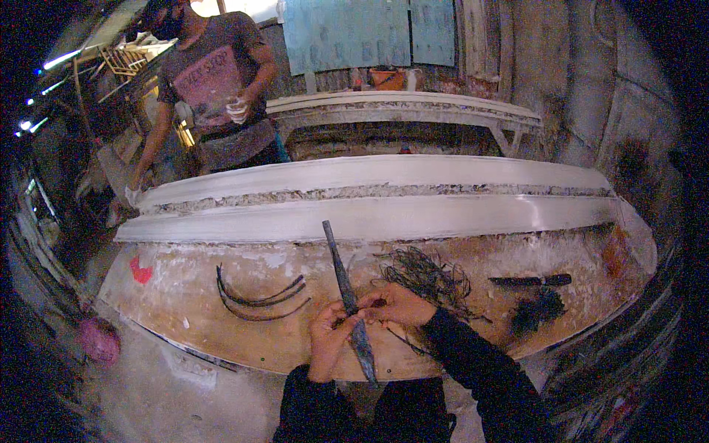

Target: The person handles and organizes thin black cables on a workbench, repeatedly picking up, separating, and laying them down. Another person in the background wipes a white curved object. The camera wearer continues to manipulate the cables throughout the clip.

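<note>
A long dark tapered rod slants over the near edge of the table, its narrow end pointing away from me. My left hand is closed around its middle from the left. My right hand comes in from the right, thumb and fingertips pinched together against the rod; what they pinch is too small to make out. Below the right hand, a thin dark strand trails toward my sleeve. Just beyond that hand lies a tangled heap of dark strands.
Curved dark strips lie on the left of the wooden table. To the right are a black-handled knife and a dark fluffy clump. Long pale boards span the far side. Another person stands at the back left.
</note>
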`<act>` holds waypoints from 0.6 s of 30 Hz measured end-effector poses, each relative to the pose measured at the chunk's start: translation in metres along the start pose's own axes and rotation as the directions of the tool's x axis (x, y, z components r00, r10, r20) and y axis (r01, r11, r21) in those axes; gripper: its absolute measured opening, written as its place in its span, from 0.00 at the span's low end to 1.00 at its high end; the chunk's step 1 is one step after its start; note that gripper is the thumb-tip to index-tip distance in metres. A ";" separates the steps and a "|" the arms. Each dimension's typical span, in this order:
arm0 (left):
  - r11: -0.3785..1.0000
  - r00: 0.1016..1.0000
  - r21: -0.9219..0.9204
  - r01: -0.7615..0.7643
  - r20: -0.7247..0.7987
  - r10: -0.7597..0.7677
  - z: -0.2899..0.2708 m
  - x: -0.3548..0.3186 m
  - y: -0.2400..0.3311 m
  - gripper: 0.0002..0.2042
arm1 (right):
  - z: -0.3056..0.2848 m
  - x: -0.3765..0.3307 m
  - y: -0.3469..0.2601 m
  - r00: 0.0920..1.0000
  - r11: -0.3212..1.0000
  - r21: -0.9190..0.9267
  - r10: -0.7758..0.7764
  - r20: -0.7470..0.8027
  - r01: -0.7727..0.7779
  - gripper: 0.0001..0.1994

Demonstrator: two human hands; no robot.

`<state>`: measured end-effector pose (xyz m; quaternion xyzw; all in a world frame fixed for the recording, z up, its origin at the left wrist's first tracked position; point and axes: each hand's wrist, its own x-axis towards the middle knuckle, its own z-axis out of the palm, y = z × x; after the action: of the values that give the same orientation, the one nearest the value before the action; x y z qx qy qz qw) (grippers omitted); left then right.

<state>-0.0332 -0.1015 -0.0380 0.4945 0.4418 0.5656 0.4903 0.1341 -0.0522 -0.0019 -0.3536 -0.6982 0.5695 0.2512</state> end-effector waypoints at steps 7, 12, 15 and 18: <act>0.989 0.999 0.140 0.036 -0.010 -0.035 0.002 -0.002 0.002 0.10 | -0.001 0.004 0.003 0.998 0.998 -0.027 -0.050 -0.036 0.049 0.07; 0.990 0.999 0.133 -0.035 -0.021 0.038 0.003 -0.002 0.002 0.06 | 0.002 0.001 -0.003 0.995 0.993 -0.103 -0.066 -0.075 0.058 0.06; 0.974 0.994 0.209 -0.081 -0.048 0.093 0.002 -0.003 0.003 0.04 | 0.004 0.003 0.003 0.992 0.995 -0.064 -0.077 -0.096 0.071 0.05; 0.974 0.997 0.222 -0.037 -0.062 0.052 0.002 -0.002 0.004 0.03 | 0.004 0.009 0.011 0.966 0.957 -0.188 -0.241 -0.099 0.219 0.04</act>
<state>-0.0313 -0.1037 -0.0345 0.5364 0.5068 0.5402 0.4046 0.1279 -0.0469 -0.0140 -0.3244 -0.7657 0.4500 0.3254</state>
